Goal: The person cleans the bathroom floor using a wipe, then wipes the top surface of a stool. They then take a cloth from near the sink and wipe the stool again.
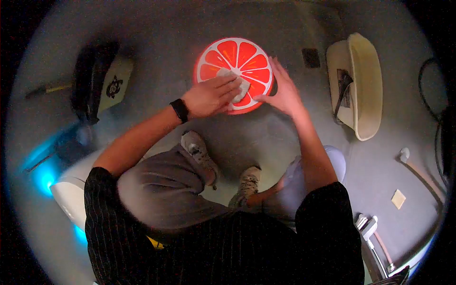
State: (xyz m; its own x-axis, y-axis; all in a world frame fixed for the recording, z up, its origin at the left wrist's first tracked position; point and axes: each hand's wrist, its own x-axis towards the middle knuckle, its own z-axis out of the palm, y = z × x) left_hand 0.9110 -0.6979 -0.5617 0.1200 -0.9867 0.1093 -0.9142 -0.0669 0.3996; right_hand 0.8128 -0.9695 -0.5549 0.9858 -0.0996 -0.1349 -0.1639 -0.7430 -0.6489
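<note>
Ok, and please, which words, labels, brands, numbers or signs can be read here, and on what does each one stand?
"OS" or "DS": in the dark emblem on the pale panel; the first letter is too blurred to settle.
No readable text on the wristwatch or the citrus-patterned disc.

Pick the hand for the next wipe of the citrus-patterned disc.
Left, probably: the left hand lies on the cloth atop the disc, while the right hand is at its right edge.

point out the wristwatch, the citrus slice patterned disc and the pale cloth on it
wristwatch (179,110): head view, its dark face
citrus slice patterned disc (236,49): head view, its upper surface
pale cloth (244,89): head view, part right of the hand (214,96)
</note>
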